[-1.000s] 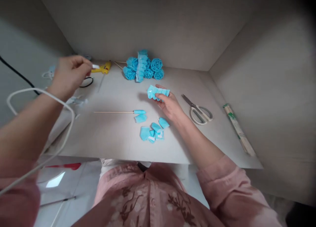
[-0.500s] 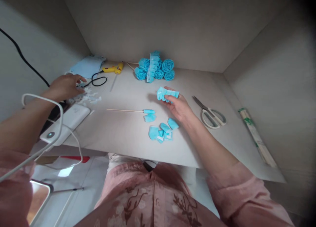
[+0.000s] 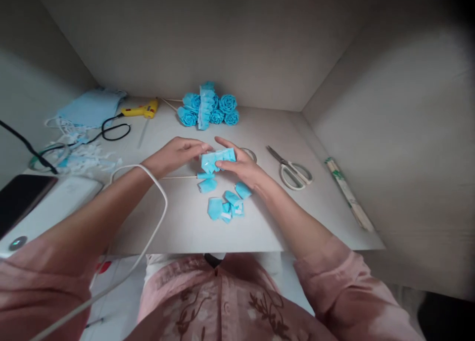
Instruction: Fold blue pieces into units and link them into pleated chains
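My right hand [image 3: 245,169] grips a short pleated strip of light blue fabric [image 3: 222,159], thumb pressed on its front. My left hand [image 3: 180,155] is beside the strip's left end with its fingers drawn together; what they hold, if anything, is hidden. Behind my right hand shows part of a thin pale loop [image 3: 252,154], too small to identify. Just below lies a thin stick [image 3: 180,176] with a blue-wrapped tip [image 3: 206,175]. Several cut blue petal-shaped pieces [image 3: 215,209] lie nearer me.
Finished blue fabric roses [image 3: 227,103] on sticks lie at the back. A yellow glue gun [image 3: 141,110], folded masks [image 3: 89,108] and white scraps [image 3: 92,155] are left. Scissors [image 3: 293,172] and a stick bundle [image 3: 349,195] lie right. A white cable [image 3: 163,202] crosses my left arm.
My left hand has come from the scraps on the left to the pleated strip. The strip has shifted nearer to it in my right hand. The view has turned slightly right.
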{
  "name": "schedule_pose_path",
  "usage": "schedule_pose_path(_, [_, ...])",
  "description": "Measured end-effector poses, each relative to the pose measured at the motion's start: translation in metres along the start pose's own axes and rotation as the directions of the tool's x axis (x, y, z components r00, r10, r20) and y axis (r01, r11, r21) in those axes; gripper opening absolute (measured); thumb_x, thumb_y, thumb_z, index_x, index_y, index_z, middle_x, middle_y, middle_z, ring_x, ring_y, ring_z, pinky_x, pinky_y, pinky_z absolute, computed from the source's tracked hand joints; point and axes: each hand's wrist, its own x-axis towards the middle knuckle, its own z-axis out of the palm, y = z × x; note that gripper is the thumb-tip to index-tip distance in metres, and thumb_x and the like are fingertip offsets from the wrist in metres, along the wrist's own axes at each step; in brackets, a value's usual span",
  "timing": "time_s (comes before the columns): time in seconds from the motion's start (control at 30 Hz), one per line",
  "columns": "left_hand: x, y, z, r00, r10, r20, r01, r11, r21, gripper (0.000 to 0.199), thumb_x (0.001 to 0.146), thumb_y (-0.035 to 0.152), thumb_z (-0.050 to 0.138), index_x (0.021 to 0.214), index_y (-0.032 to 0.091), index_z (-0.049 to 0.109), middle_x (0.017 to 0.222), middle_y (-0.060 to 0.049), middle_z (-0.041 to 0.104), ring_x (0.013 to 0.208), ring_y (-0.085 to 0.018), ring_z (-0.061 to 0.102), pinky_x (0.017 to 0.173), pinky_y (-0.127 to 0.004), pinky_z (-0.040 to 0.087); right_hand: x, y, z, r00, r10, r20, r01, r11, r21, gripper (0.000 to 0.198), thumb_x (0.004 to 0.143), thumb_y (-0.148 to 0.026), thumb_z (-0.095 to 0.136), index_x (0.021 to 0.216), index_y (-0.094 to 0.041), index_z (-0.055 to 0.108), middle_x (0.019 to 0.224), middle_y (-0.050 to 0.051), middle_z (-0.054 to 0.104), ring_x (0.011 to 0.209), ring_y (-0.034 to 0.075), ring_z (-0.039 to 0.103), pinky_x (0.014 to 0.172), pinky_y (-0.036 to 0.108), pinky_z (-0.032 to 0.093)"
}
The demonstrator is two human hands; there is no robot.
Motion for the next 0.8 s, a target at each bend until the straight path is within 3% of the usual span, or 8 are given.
schedule_pose_path(0.07, [0.007,0.000,0.003,0.999,0.003,0.044,-0.002,1.000,-0.016,0.049,0.082,0.056,0.055,0.104,0.017,0.075,0.098,-0.005,0.074,0.090,-0.022,0.065,0.083,-0.031,0.050,0.000,0.001,-0.001,1.000,-0.006,0.028,0.008,0.997,-0.083,0.095,0.066,-0.037,0.081,0.148,-0.023,0.037,0.093,0.001,0.072,0.090,0.021,0.066,0.094,0.040,0.051])
schedule_pose_path(0.13, [0.014,0.000,0.007,0.997,0.029,0.070,-0.027,0.999,-0.029,0.044,0.079,0.052,0.060,0.101,0.018,0.075,0.099,-0.005,0.074,0.092,-0.022,0.065,0.083,-0.031,0.049,0.001,0.003,-0.003,0.998,-0.041,0.046,0.048,0.985,-0.166,0.096,0.066,-0.039,0.081,0.149,-0.024,0.035,0.114,0.005,0.070,0.103,0.024,0.065,0.099,0.041,0.048])
schedule_pose_path(0.23, [0.023,0.001,0.013,0.991,0.063,0.117,-0.054,0.996,-0.077,0.034,0.075,0.045,0.064,0.090,0.018,0.075,0.091,-0.004,0.073,0.086,-0.021,0.065,0.077,-0.029,0.049,0.003,0.006,-0.005,0.987,-0.139,0.075,0.154,0.952,-0.266,0.092,0.067,-0.038,0.081,0.147,-0.025,0.039,0.145,0.006,0.051,0.130,0.026,0.051,0.110,0.041,0.038])
schedule_pose_path(0.3, [0.027,0.002,0.018,0.989,0.070,0.131,-0.053,0.990,-0.130,0.026,0.072,0.040,0.066,0.080,0.017,0.074,0.081,-0.003,0.070,0.076,-0.018,0.063,0.070,-0.027,0.047,0.004,0.007,-0.006,0.979,-0.182,0.090,0.201,0.930,-0.307,0.088,0.067,-0.036,0.081,0.145,-0.027,0.042,0.149,0.005,0.046,0.137,0.026,0.044,0.115,0.041,0.032])
schedule_pose_path(0.43, [0.027,0.006,0.021,0.998,0.031,0.047,-0.017,0.960,-0.279,0.013,0.068,0.029,0.068,0.068,0.016,0.069,0.065,0.000,0.062,0.060,-0.012,0.053,0.057,-0.023,0.040,0.004,0.006,-0.005,0.983,-0.178,0.035,0.180,0.938,-0.296,0.088,0.065,-0.036,0.083,0.143,-0.030,0.045,0.143,0.003,0.054,0.133,0.027,0.049,0.111,0.042,0.038])
schedule_pose_path(0.6, [0.024,0.002,0.021,0.988,-0.107,-0.113,0.033,0.853,-0.521,0.014,0.069,0.027,0.069,0.067,0.015,0.064,0.056,0.002,0.053,0.050,-0.008,0.044,0.051,-0.022,0.034,0.004,0.004,-0.004,0.995,-0.102,-0.012,0.100,0.990,-0.096,0.094,0.072,-0.043,0.078,0.151,-0.030,0.029,0.100,0.002,0.072,0.096,0.021,0.067,0.094,0.039,0.051])
schedule_pose_path(0.8, [0.026,-0.011,0.023,0.982,-0.136,-0.133,0.010,0.732,-0.681,0.016,0.070,0.028,0.072,0.074,0.015,0.065,0.062,0.001,0.057,0.054,-0.009,0.050,0.052,-0.021,0.038,0.005,0.002,-0.002,0.987,-0.132,-0.090,0.130,0.991,-0.023,0.079,0.072,-0.045,0.077,0.142,-0.029,0.044,0.092,0.001,0.070,0.091,0.020,0.066,0.092,0.038,0.050])
